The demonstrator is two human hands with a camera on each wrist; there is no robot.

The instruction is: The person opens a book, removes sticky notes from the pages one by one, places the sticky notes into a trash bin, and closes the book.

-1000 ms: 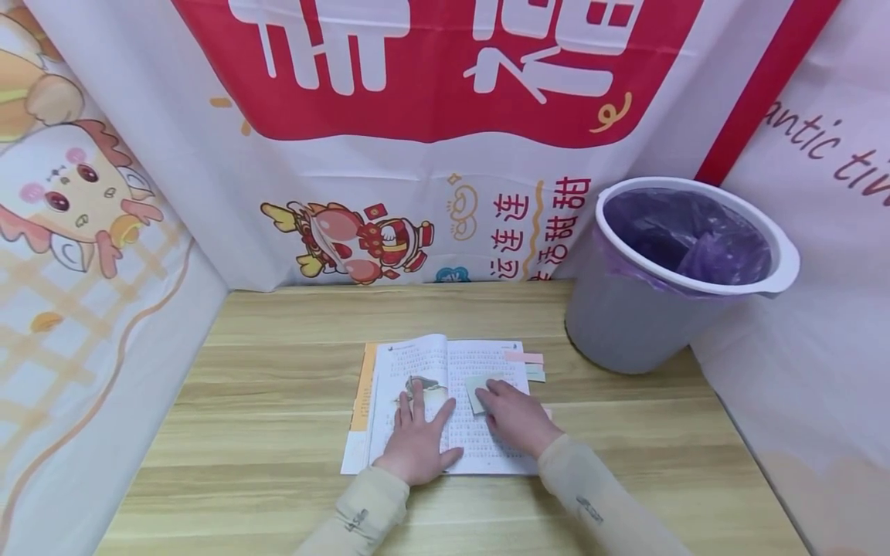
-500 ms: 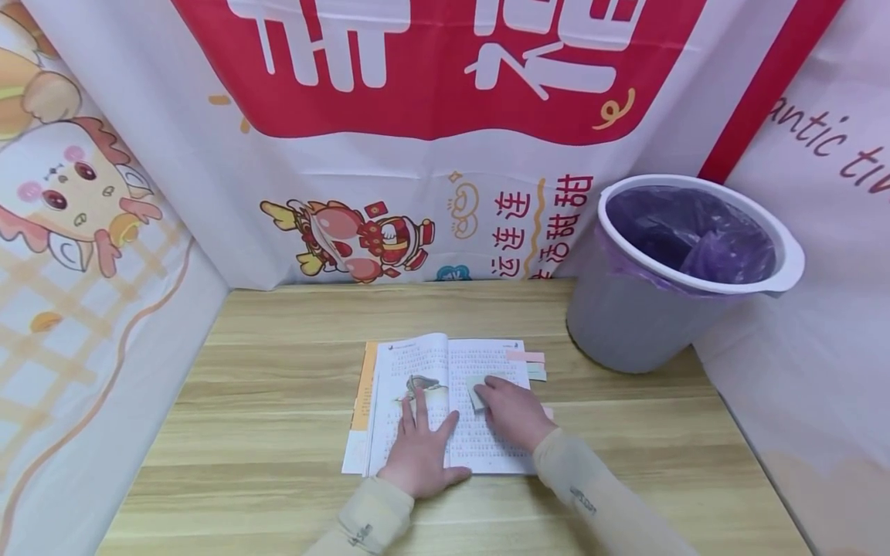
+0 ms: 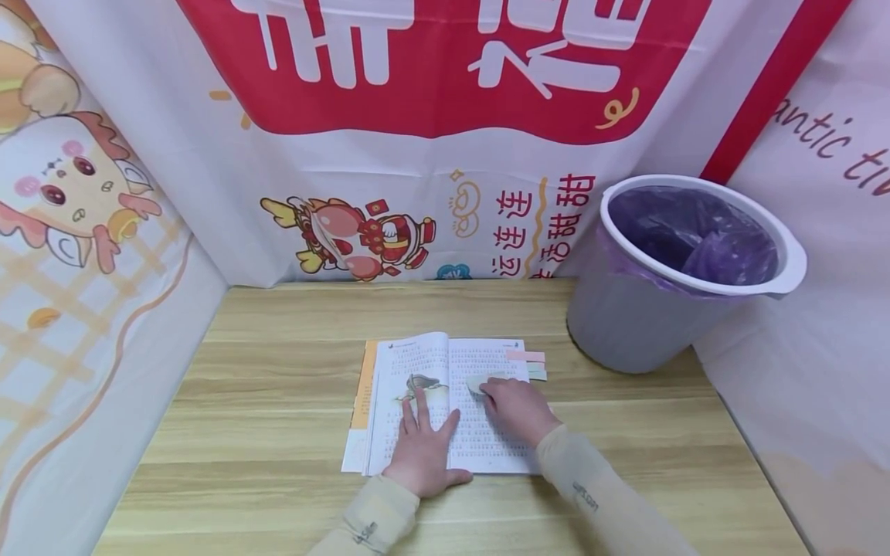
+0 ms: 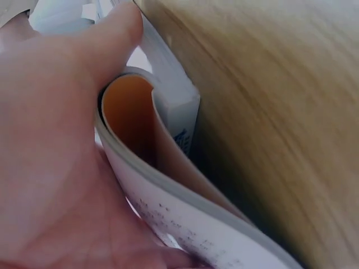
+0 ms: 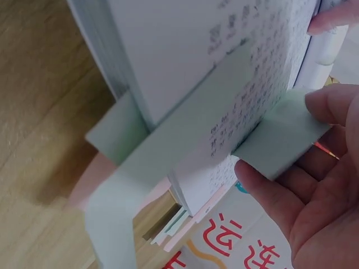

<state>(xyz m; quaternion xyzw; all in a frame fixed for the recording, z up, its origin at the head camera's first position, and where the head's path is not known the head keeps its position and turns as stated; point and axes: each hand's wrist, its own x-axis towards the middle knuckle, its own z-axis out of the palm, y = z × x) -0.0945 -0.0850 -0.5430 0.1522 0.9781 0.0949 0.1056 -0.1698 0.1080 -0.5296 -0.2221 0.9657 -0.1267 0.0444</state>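
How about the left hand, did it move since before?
Yes, a little: against the open book, the left hand shifted toward the near edge, uncovering more of the left page's picture.

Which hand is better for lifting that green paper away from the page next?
Probably the right hand: it holds the green paper, while the left hand lies spread on the open book.

Hands [image 3: 422, 455]: 2
Sleeves [image 3: 587, 483]: 2
Open book [image 3: 480, 449]: 1
Green paper square [image 5: 283, 135]: 1
Bin [image 3: 640, 313]: 1
Upper page tabs [image 3: 531, 357], head view: 2
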